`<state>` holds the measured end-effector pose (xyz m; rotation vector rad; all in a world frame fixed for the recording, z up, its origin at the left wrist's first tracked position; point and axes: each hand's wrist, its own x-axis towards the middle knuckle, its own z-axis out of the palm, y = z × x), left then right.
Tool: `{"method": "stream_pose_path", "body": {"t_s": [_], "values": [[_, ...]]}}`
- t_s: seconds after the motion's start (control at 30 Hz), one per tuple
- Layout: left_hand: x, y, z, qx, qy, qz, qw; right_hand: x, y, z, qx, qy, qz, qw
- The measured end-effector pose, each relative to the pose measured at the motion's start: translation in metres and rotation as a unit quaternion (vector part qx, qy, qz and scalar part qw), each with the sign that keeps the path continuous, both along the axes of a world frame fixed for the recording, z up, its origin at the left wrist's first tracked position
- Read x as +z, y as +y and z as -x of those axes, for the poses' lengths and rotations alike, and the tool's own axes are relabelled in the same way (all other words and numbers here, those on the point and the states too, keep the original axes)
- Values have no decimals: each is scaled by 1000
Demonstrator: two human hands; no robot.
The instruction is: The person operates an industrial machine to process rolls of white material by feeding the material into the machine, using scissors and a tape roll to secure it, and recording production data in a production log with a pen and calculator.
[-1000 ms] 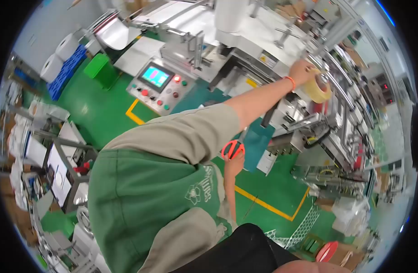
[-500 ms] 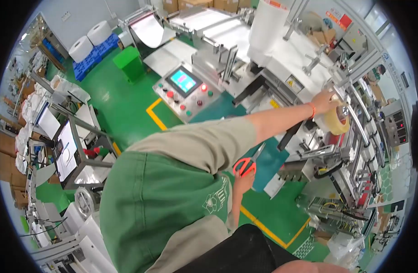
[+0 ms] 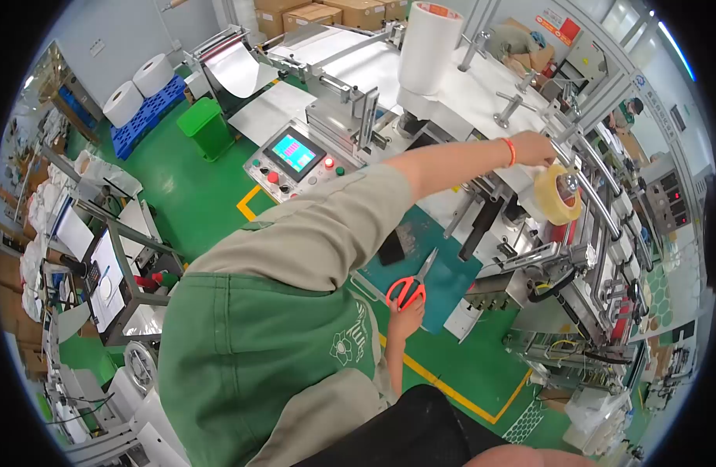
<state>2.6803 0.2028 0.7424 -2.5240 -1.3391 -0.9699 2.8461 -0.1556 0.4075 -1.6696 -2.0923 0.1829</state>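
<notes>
My right hand (image 3: 405, 320) is closed around the red-orange handles of a pair of scissors (image 3: 410, 287). Their metal blades point up and to the right, over a teal mat (image 3: 451, 272). My left arm stretches across the machine, an orange band at its wrist. The left hand (image 3: 531, 148) has its fingers curled down beside a roll of yellowish clear tape (image 3: 546, 204), which is mounted on a metal holder. Whatever those fingertips pinch, if anything, is too small to make out.
A control panel (image 3: 295, 153) with a lit screen and buttons stands to the left of the machine. A tall white roll (image 3: 429, 50) rises at the back. Metal rollers (image 3: 587, 191) lie past the tape. A green bin (image 3: 204, 127) stands on the floor. Another person (image 3: 627, 113) is far right.
My left hand has drawn back slightly from the tape roll, up and to the left. The scissors stay in my right hand. The whole view has shifted, showing more of the mat.
</notes>
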Motion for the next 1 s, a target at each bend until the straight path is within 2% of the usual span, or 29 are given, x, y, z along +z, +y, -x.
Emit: {"method": "stream_pose_path", "body": {"t_s": [0.17, 0.37, 0.47, 0.57, 0.6, 0.67, 0.8, 0.87, 0.9, 0.97, 1.0], "values": [[3, 18, 6, -49, 58, -38, 996, 6, -1, 1, -4, -2, 12, 1000], [-4, 7, 7, -51, -13, -41, 998, 9, -2, 4, -7, -10, 6, 1000], [-9, 9, 7, -111, -55, -74, 990, 10, -2, 4, -5, -1, 18, 1000], [-14, -7, 9, -108, -56, -58, 991, 9, 0, 3, 3, 15, 5, 1000], [-23, -21, 6, -124, -61, -89, 986, 8, -2, 3, -2, 13, 21, 1000], [-28, -55, -5, -107, -30, -108, 988, 15, 4, 10, -33, 11, 34, 999], [-37, -53, -4, -67, -67, -117, 989, 13, 1, 3, -30, 7, 84, 996], [-36, -54, -3, -16, -109, -67, 992, 11, 0, 0, -42, 6, 99, 994], [-37, -58, -7, -27, -111, -67, 991, 10, -1, -1, -31, 15, 73, 997], [-36, -69, -10, -1, -216, -19, 976, 10, -1, 0, -22, 25, 45, 998], [-41, -68, -13, -6, -226, -16, 974, 10, -2, 0, -24, 24, 45, 998]]}}
